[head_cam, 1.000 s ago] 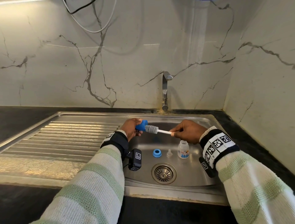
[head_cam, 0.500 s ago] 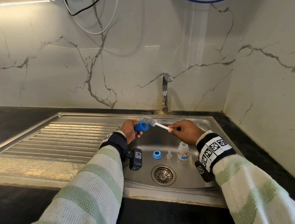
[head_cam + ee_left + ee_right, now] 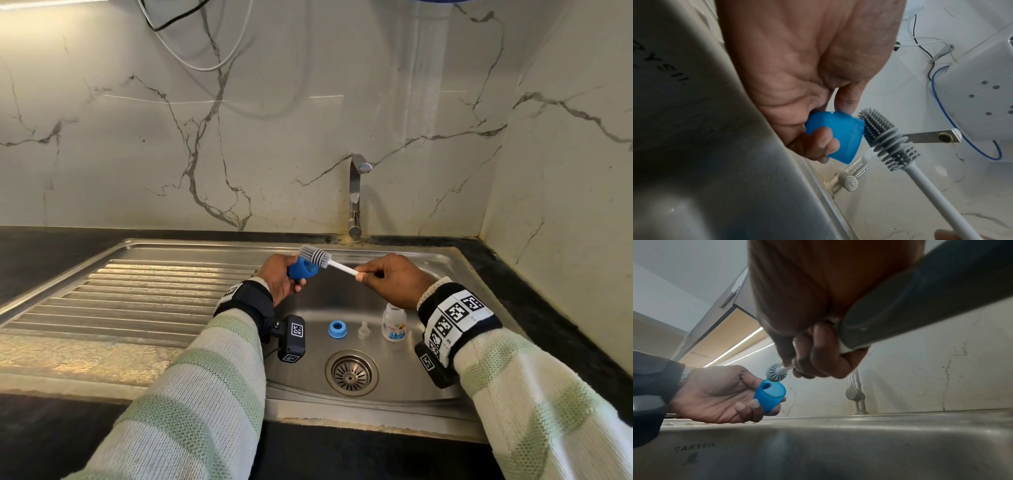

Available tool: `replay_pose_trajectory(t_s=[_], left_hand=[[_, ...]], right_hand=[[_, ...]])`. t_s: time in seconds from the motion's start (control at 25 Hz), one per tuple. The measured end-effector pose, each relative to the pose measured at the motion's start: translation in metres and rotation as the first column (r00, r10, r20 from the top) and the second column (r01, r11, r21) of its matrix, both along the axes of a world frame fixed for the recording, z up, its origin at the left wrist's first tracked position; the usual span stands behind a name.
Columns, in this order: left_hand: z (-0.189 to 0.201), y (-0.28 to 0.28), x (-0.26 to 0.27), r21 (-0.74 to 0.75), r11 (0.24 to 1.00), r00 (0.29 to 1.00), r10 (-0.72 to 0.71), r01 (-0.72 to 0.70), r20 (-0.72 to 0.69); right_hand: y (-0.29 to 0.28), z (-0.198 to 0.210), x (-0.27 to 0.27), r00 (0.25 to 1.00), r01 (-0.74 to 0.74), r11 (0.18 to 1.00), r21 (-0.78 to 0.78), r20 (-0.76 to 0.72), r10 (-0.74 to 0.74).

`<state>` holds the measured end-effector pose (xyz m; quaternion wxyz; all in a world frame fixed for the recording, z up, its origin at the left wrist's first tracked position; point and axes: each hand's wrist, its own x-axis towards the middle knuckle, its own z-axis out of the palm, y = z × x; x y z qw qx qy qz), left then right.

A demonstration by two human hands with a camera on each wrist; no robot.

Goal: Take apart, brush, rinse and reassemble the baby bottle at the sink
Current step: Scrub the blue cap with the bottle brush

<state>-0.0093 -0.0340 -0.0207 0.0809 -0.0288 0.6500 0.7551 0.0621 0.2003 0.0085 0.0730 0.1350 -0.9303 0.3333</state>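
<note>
A marble-veined wall (image 3: 274,137) is seen behind the steel sink (image 3: 394,407), and a second such wall (image 3: 565,171) closes the corner on the right. A chrome tap (image 3: 356,192) is mounted at the back rim, its spout turned right. A ribbed draining board (image 3: 137,294) is set left of the basin. A round drain strainer (image 3: 351,372) is sunk in the basin floor. White and black cables (image 3: 191,44) are looped high on the wall. Dark countertop (image 3: 51,246) is laid around the steel.

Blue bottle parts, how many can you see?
2. The blue cap is held in the left hand above the sink; the blue ring lies on the sink floor. None looks hidden.
</note>
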Motion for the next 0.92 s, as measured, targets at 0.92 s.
replay_pose_trajectory(t_s=[0.92], left_hand=[[0.0043, -0.0028, -0.0049, 0.164, 0.964, 0.977, 0.215, -0.211, -0.007]], right_hand=[[-0.0085, -0.0039, 0.0005, 0.999, 0.0, 1.0, -0.019, 0.044, 0.001]])
